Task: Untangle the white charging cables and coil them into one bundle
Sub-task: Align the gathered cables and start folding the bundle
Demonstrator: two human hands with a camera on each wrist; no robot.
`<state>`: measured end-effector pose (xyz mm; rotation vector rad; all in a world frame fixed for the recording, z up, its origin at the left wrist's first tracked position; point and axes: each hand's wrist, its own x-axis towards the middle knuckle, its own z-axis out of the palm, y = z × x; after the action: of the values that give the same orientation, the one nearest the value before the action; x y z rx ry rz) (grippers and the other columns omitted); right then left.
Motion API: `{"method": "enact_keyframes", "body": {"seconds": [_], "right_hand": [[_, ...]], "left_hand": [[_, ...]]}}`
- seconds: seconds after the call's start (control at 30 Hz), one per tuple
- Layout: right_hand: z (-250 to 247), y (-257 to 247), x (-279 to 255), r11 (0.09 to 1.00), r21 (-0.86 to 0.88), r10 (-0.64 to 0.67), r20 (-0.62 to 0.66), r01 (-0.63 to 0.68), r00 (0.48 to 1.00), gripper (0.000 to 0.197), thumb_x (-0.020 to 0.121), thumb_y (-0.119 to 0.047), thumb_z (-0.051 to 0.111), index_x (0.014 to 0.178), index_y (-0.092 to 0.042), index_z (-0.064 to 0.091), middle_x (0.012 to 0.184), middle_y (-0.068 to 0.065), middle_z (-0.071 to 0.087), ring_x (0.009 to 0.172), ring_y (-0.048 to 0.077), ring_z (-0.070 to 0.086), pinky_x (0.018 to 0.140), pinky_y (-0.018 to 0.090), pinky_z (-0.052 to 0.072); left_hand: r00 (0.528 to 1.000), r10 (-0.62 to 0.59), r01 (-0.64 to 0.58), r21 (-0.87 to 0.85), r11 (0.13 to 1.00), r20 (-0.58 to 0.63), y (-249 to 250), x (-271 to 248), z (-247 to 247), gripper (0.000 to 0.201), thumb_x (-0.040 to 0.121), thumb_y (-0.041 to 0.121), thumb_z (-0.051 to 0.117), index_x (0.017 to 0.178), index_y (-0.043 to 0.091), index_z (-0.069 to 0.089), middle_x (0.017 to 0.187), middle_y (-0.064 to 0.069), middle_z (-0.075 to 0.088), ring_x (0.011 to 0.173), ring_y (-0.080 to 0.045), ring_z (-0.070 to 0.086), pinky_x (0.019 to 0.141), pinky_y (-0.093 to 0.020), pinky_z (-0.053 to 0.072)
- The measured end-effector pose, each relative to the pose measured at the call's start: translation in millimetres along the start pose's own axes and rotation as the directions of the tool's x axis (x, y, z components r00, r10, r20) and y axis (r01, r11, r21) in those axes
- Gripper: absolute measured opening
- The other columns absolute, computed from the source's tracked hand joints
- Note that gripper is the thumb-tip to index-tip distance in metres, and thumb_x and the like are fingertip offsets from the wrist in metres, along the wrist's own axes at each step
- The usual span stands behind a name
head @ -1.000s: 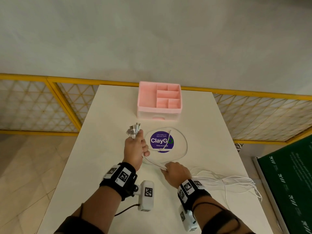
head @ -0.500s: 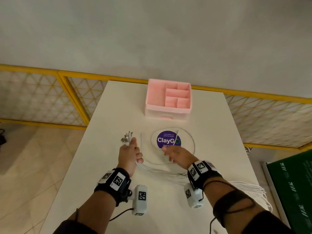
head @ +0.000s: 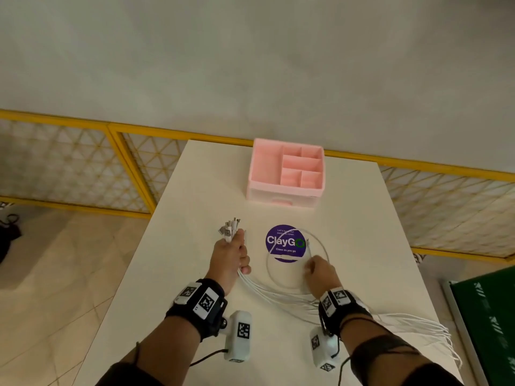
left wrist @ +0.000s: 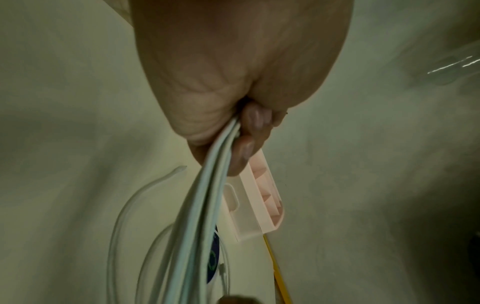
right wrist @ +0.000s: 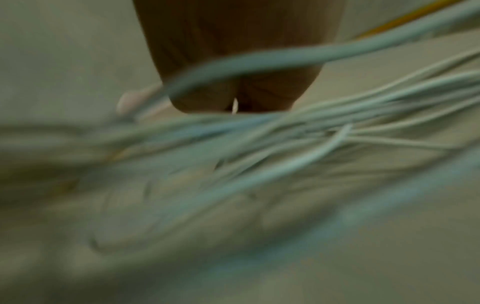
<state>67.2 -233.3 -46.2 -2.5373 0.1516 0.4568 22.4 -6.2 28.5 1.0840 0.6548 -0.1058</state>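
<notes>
My left hand (head: 232,253) grips a bunch of white charging cables (head: 278,295) just below their plugs (head: 230,229), which stick up out of the fist. The strands run from it across the table, pass under my right wrist and hang over the right edge (head: 429,330). My right hand (head: 316,267) pinches one white cable whose loop (head: 324,247) lies around the purple sticker (head: 284,242). In the left wrist view the fingers (left wrist: 250,131) curl round the cable bunch (left wrist: 205,205). The right wrist view is blurred, with cables (right wrist: 298,125) streaking below the hand.
A pink compartment organizer (head: 285,174) stands at the back of the white table (head: 362,232). A yellow-framed mesh railing (head: 133,174) runs behind and to both sides. A green board (head: 490,316) lies off the right edge.
My right hand has gone from the table's front up to the sticker and now sits a little right of it, pinching the loop cable. The left hand keeps its grip.
</notes>
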Motion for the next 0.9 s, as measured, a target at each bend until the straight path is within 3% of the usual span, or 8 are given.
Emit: {"method": "enact_keyframes", "body": {"seconds": [0.1,0.23,0.37,0.43,0.57,0.7,0.8,0.9], "right_hand": [[-24.2,-26.2,-9.0,0.897,0.435,0.006,-0.194,0.08,0.981,0.024,0.086,0.0,0.06,0.102,-0.017,0.051,0.083,0.003,0.061,0.08,0.029,0.064,0.07,0.035,0.051],[-40.3,-80.0,-32.9,0.633,0.743,-0.131,-0.176,0.219,0.976,0.022,0.086,0.004,0.066,0.099,-0.014,0.063,0.075,0.006,0.064,0.068,0.022,0.066,0.07,0.04,0.061],[-24.8,-111.3,-60.5,0.665,0.697,-0.284,-0.096,0.268,0.954,0.01,0.09,-0.007,0.067,0.098,-0.014,0.069,0.076,0.015,0.063,0.062,0.013,0.06,0.062,0.026,0.052],[-14.0,-115.2,-70.1,0.685,0.657,-0.335,-0.1,0.315,0.937,0.009,0.091,-0.011,0.065,0.098,-0.014,0.07,0.073,0.014,0.067,0.061,0.011,0.061,0.062,0.025,0.053],[-6.0,-112.1,-83.4,0.713,0.575,-0.371,-0.176,0.401,0.912,0.012,0.093,-0.01,0.063,0.096,-0.019,0.072,0.064,-0.005,0.067,0.059,0.007,0.06,0.064,0.021,0.051],[-4.4,-104.5,-90.9,0.723,0.443,-0.519,-0.159,0.53,0.84,0.014,0.09,-0.024,0.064,0.099,-0.025,0.073,0.071,0.004,0.068,0.06,0.024,0.056,0.062,0.034,0.048],[-6.0,-90.9,-88.4,0.791,0.346,-0.493,-0.127,0.505,0.86,0.017,0.089,-0.018,0.065,0.104,-0.023,0.073,0.061,-0.008,0.055,0.054,0.009,0.048,0.058,0.021,0.041],[-14.0,-73.8,-81.9,0.872,0.182,-0.437,-0.128,0.454,0.891,0.007,0.09,-0.018,0.062,0.09,-0.02,0.069,0.066,-0.008,0.06,0.058,0.007,0.052,0.061,0.028,0.046]], "left_hand": [[0.999,-0.002,0.002,-0.007,1.0,0.037,1.5,-1.5,5.2,0.039,0.103,0.032,0.052,0.068,0.02,0.042,0.054,0.003,0.027,0.042,-0.012,0.024,0.046,-0.024,0.027],[0.996,0.034,-0.034,-0.011,0.999,0.085,4.5,-4.1,13.7,0.036,0.104,0.033,0.05,0.071,0.019,0.044,0.053,0.003,0.027,0.043,-0.012,0.026,0.047,-0.025,0.03],[0.993,0.063,-0.057,-0.067,0.996,0.098,9.1,-10.3,21.2,0.036,0.103,0.037,0.051,0.074,0.015,0.05,0.052,0.003,0.031,0.042,-0.012,0.031,0.046,-0.026,0.035],[0.991,0.088,-0.081,-0.079,0.994,0.099,10.6,-14.9,22.4,0.038,0.103,0.038,0.05,0.075,0.012,0.052,0.05,0.002,0.034,0.04,-0.012,0.034,0.044,-0.026,0.035],[0.989,0.126,-0.124,-0.022,0.992,0.08,9.2,-21.1,18.0,0.034,0.104,0.034,0.05,0.086,0.006,0.056,0.049,0.003,0.04,0.039,-0.011,0.042,0.044,-0.026,0.038],[0.993,0.099,-0.101,0.025,0.995,0.058,4.4,-19.4,9.8,0.025,0.102,0.025,0.055,0.083,0.009,0.054,0.064,-0.005,0.04,0.05,-0.015,0.041,0.05,-0.029,0.038],[0.995,0.088,-0.083,-0.107,0.991,0.045,6.0,-18.9,5.7,0.024,0.103,0.024,0.053,0.084,0.011,0.054,0.065,-0.004,0.044,0.053,-0.016,0.043,0.048,-0.028,0.034],[0.991,0.118,-0.102,-0.224,0.969,0.06,10.2,-25.3,9.4,0.019,0.105,0.023,0.049,0.09,0.013,0.055,0.067,-0.003,0.05,0.058,-0.017,0.055,0.055,-0.03,0.04]]}}
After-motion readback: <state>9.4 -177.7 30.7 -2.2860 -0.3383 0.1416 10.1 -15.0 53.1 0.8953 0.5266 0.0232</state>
